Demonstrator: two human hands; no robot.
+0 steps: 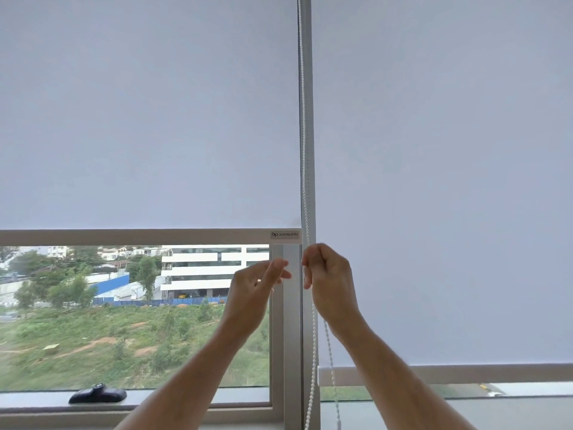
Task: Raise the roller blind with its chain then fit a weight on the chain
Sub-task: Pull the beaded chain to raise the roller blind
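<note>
A pale grey roller blind [148,119] covers the left window; its bottom bar [133,237] hangs a little over halfway down the view. A white bead chain [305,150] runs down along the window's centre post. My right hand [328,280] is closed around the chain just below the bar's right end, and two strands of chain hang below the hand. My left hand [257,283] hovers just left of the post with fingers apart and blurred, holding nothing. No weight is visible on the chain.
A second roller blind [449,181] covers the right window down to its bar [465,373]. A dark object [97,395] lies on the window sill [37,401] at lower left. Buildings and grass show through the glass.
</note>
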